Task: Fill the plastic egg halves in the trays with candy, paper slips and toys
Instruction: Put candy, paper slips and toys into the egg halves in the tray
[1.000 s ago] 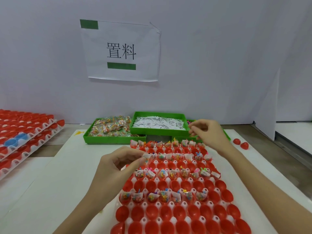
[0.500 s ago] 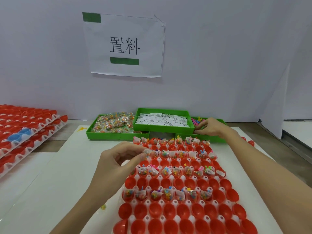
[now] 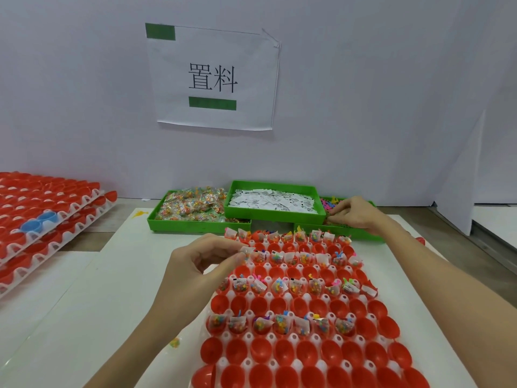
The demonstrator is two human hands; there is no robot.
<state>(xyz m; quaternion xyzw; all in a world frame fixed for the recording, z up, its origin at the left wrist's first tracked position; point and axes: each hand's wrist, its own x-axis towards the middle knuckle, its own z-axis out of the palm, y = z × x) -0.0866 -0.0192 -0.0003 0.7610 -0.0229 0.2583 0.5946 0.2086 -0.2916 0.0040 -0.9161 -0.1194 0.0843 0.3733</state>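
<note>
My left hand (image 3: 195, 264) pinches a paper slip (image 3: 247, 250) at the egg tray's (image 3: 282, 337) far-left corner; light, floppy, best held by an edge. My right hand (image 3: 353, 212) digs curled fingers into the far-right toy bin (image 3: 361, 233); whether it grips a toy, can't tell. Toys look tiny, stiff, probably slippery.

I'm looking at a small packing or assembly bench, the workshop sort. A printed sign (image 3: 214, 78) with 2 Chinese characters and green bars is stuck on the plain white partition wall (image 3: 363, 93). Below it I see 3 green bins (image 3: 193, 226) sorted by contents: wrapped candy, paper slips, small colourful toys. White trays of red egg halves (image 3: 300, 306) cover the table, with more trays stacked (image 3: 53, 217) at the left.
</note>
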